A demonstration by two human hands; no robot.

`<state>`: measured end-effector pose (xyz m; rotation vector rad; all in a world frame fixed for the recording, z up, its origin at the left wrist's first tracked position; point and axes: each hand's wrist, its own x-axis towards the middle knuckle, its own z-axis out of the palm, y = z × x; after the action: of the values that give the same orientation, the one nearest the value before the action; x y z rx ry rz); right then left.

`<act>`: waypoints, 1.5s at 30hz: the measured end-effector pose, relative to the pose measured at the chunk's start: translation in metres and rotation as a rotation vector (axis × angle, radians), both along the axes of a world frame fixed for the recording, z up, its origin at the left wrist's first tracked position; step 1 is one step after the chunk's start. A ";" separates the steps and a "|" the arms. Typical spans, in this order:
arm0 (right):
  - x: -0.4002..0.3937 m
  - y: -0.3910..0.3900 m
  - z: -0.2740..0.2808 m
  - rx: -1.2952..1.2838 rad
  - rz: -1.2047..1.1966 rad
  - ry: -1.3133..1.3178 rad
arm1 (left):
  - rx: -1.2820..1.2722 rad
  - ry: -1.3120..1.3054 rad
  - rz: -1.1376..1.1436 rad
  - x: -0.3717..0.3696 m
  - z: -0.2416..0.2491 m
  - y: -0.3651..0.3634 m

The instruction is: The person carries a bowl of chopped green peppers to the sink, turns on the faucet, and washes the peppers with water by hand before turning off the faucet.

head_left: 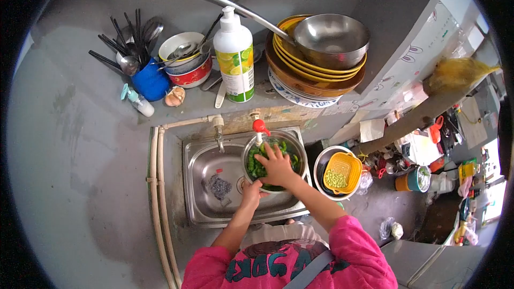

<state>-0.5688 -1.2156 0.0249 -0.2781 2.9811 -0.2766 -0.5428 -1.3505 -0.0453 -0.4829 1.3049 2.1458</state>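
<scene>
A round metal bowl (304,155) stands at the right side of the stainless steel sink (194,203), under a tap with a red handle (260,126). Green vegetables (256,167), perhaps peppers, lie in the bowl; their exact kind is hard to make out. My left hand (251,195) grips the bowl's near-left rim, thumb along the edge. Spread fingers of my right hand (278,166) rest over the vegetables inside the bowl, hiding part of them. A grey steel-wool scrubber (219,187) lies in the sink basin, left of my hands.
Right of the sink, a yellow basket (350,165) with green peas or beans sits in a white basin (324,155). On the ledge stand a soap bottle (233,59), stacked bowls (316,77) with a metal ladle, and a blue utensil cup (151,81). Pipes (156,182) run left.
</scene>
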 end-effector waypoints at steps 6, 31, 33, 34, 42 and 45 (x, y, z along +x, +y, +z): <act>-0.022 0.013 -0.018 -0.287 -0.111 0.097 | -0.140 -0.084 0.081 -0.004 0.021 0.000; -0.028 -0.008 0.059 -0.242 -0.242 0.175 | 0.001 0.075 0.102 -0.002 0.003 -0.026; -0.028 -0.015 0.053 -0.247 -0.220 0.170 | 0.020 0.058 0.080 0.002 -0.003 -0.026; -0.027 -0.015 0.052 -0.249 -0.209 0.166 | 0.010 0.050 0.078 0.003 -0.002 -0.025; 0.038 0.078 -0.030 -0.641 -0.472 0.446 | -0.139 -0.045 0.114 0.022 -0.008 -0.016; 0.092 0.085 -0.067 -1.266 -0.769 -0.253 | -0.072 0.022 0.025 0.023 -0.012 -0.021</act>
<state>-0.4765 -1.1304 -0.0419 0.7492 2.0802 -2.0072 -0.5196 -1.3711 -0.0578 -0.5086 1.3986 2.1359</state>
